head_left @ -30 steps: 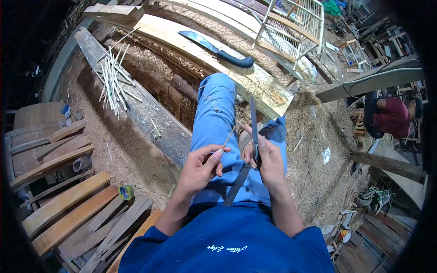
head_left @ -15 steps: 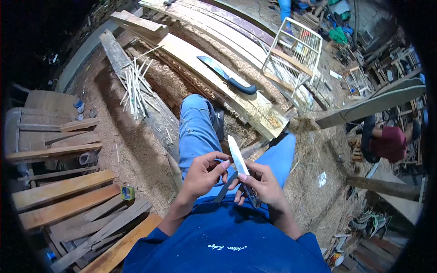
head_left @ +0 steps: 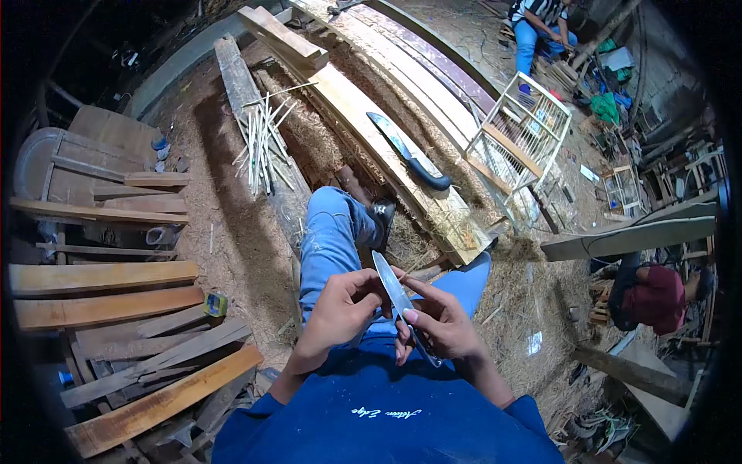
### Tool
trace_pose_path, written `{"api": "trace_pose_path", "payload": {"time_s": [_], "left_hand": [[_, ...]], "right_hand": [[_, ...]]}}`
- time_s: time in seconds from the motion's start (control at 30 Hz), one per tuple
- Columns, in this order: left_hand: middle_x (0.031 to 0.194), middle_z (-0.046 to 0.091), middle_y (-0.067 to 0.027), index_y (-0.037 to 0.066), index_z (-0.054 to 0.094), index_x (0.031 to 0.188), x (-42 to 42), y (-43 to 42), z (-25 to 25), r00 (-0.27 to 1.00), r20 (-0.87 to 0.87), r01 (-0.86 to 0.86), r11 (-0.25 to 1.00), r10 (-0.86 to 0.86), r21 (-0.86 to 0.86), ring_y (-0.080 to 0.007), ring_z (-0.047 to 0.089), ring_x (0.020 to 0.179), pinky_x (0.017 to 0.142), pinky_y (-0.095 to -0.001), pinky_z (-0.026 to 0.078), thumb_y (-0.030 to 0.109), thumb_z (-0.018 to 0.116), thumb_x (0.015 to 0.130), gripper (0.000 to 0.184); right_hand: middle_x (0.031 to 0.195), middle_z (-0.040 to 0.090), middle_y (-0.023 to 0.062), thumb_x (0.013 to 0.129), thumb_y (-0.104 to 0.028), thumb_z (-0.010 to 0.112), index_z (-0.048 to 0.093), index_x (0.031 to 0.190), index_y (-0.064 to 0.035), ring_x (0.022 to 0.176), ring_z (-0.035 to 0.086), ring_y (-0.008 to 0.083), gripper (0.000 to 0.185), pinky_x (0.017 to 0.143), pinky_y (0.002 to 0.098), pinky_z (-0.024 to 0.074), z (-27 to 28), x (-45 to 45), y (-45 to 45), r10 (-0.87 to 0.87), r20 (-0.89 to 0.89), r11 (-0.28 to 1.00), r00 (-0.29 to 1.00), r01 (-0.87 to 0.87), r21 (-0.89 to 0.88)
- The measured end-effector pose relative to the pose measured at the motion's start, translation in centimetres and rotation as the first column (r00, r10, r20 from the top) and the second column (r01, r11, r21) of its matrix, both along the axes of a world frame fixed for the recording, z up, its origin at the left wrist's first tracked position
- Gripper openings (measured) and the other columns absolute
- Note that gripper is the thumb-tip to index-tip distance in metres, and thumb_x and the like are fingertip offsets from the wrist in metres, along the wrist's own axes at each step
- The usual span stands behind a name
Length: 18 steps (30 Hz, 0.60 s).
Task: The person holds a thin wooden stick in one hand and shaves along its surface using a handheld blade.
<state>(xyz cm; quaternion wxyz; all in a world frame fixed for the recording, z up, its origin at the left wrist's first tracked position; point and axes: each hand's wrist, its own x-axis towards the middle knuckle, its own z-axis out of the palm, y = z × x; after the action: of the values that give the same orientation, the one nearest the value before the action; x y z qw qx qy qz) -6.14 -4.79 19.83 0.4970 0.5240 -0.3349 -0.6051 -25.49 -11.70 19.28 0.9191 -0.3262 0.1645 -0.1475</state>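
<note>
My right hand [head_left: 444, 323] grips a small knife [head_left: 393, 284] by its handle, thumb along the side. The blade points up and to the left, and the handle's end shows below the palm. Close beside the blade, my left hand [head_left: 340, 309] has its fingers curled in. A dark bit shows between the hands, but what the left fingers hold, if anything, is hidden. Both hands are above my lap. In front, a larger knife with a dark handle [head_left: 427, 173] lies on a plank [head_left: 355, 104].
Thin sticks [head_left: 263, 147] are piled on a narrow board at left. A wooden cage [head_left: 522, 135] stands at right. Planks [head_left: 108, 308] and a tape measure [head_left: 216, 304] lie on the left. Two other people sit nearby, one in a striped shirt [head_left: 541, 11], one in a maroon shirt [head_left: 655, 300].
The view has shifted, bringing more of the person at the back into sight. The small knife has tilted further left, and the dark strip between my hands is now mostly hidden.
</note>
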Motion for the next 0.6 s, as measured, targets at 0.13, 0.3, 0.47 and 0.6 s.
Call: {"api": "trace_pose_path", "payload": {"time_s": [0.13,0.3,0.47,0.6], "left_hand": [[0.088,0.070,-0.0077,-0.006,0.065,0.107,0.8,-0.8,1.9,0.997,0.064,0.042,0.995,-0.047,0.087,-0.0122,0.066,0.081,0.073,-0.0260,0.053,-0.005,0.051,0.092,0.020],[0.086,0.070,-0.0085,-0.007,0.066,0.100,2.2,-2.6,2.1,0.988,0.089,0.123,0.991,-0.127,0.043,-0.0123,0.066,0.080,0.072,-0.0259,0.052,-0.004,0.053,0.090,0.016],[0.086,0.071,-0.0083,-0.008,0.067,0.098,4.1,-3.6,0.6,0.987,0.075,0.148,0.988,-0.145,-0.037,-0.0112,0.066,0.079,0.071,-0.0251,0.052,-0.004,0.055,0.089,0.015],[0.084,0.071,-0.0074,-0.007,0.069,0.098,5.8,-3.9,0.8,0.985,0.098,0.148,0.988,-0.143,-0.044,-0.0092,0.065,0.076,0.069,-0.0239,0.052,-0.004,0.057,0.089,0.015]], "right_hand": [[0.082,0.059,0.0095,0.103,-0.010,0.050,0.019,0.157,-0.0060,0.074,0.068,0.0240,0.062,0.067,0.0371,0.0605,0.4,0.5,-0.2,-0.040,-0.025,0.999,0.999,0.039,-0.038],[0.086,0.061,0.0129,0.104,-0.009,0.049,0.021,0.157,-0.0061,0.067,0.066,0.0221,0.060,0.059,0.0315,0.0587,1.4,1.4,-1.2,-0.081,-0.114,0.997,0.990,0.082,0.009],[0.084,0.062,0.0126,0.105,-0.013,0.048,0.023,0.156,-0.0075,0.053,0.057,0.0144,0.057,0.045,0.0239,0.0467,2.3,2.9,-1.4,-0.111,-0.114,0.994,0.987,0.110,-0.019],[0.077,0.057,0.0065,0.106,-0.015,0.047,0.023,0.158,-0.0113,0.048,0.046,0.0081,0.057,0.041,0.0214,0.0366,2.9,4.6,-1.3,-0.102,-0.190,0.994,0.976,0.095,-0.049]]}}
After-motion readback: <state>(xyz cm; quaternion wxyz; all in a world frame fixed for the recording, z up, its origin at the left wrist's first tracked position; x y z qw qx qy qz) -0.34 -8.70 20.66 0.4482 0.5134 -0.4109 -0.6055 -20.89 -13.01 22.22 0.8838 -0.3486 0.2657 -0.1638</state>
